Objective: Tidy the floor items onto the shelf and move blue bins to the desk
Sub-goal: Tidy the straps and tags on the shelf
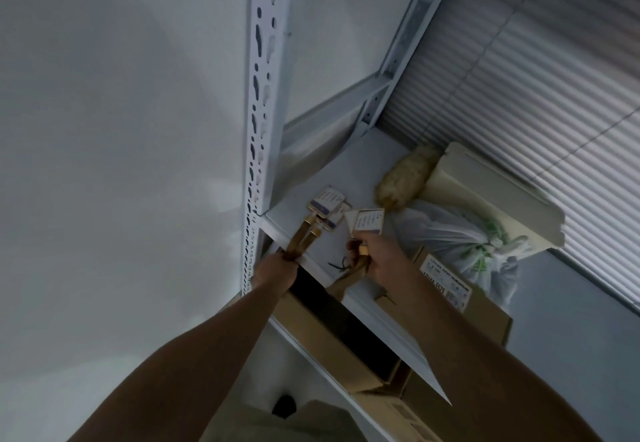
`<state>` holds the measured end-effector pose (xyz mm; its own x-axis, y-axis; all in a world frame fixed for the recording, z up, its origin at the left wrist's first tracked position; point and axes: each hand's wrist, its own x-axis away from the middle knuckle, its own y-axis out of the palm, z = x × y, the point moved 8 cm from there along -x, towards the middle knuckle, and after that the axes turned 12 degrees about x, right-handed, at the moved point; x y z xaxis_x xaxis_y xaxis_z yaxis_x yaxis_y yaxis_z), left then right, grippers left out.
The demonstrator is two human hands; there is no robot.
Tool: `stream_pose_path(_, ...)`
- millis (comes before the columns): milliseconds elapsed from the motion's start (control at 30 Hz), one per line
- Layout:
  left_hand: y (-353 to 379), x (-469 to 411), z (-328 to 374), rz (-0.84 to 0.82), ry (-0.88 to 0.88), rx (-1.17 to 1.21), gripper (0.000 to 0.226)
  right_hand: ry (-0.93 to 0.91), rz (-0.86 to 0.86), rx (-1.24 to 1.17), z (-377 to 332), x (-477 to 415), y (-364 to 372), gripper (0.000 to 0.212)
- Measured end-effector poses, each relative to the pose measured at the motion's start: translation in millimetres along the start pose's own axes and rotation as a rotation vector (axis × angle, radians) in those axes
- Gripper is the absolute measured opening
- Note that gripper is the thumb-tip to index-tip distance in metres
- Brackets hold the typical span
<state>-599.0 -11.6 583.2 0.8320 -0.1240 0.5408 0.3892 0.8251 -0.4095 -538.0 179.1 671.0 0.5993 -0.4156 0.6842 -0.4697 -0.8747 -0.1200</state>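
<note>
Both hands are closed on things. The left hand grips a bundle of gold-handled tagged tools just right of the shelf post, and the right hand pinches one more tagged tool further right. Their tagged ends are over the shelf, near its front edge, so I think they could slip off there. Free room lies behind them, and a plastic bag crowds the far right.

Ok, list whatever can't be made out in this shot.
Head view:
- Print on the tags: too small, blurred.
- Cardboard box label: blurred.
- Plastic bag contents: hidden by its tied film.
- Dark thing on the floor: dim, blurred.
- Count of straps in the left hand: bunched, overlapping.
- Blue bins, desk: outside the frame.
</note>
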Motion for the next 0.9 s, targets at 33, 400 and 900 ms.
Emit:
stream_pose_path(33, -6.9, 5.3, 4.1, 0.025, 0.043, -0.039, 0.024, 0.014, -0.001, 0.0, 1.5, -0.8, -0.9, 0.003)
stream_pose_path(400, -44.0, 65.4, 77.7, -0.219, 0.454, -0.009, 0.014, 0.263, -0.286, -0.427, 20.2, 13.5, 75.7, 0.022)
stream_pose_path(900, -76.7, 98.9, 53.7, -0.483, 0.529, -0.268, 0.008, 0.082, -0.208, -0.164, 3.8, 32.3, 77.5, 0.008)
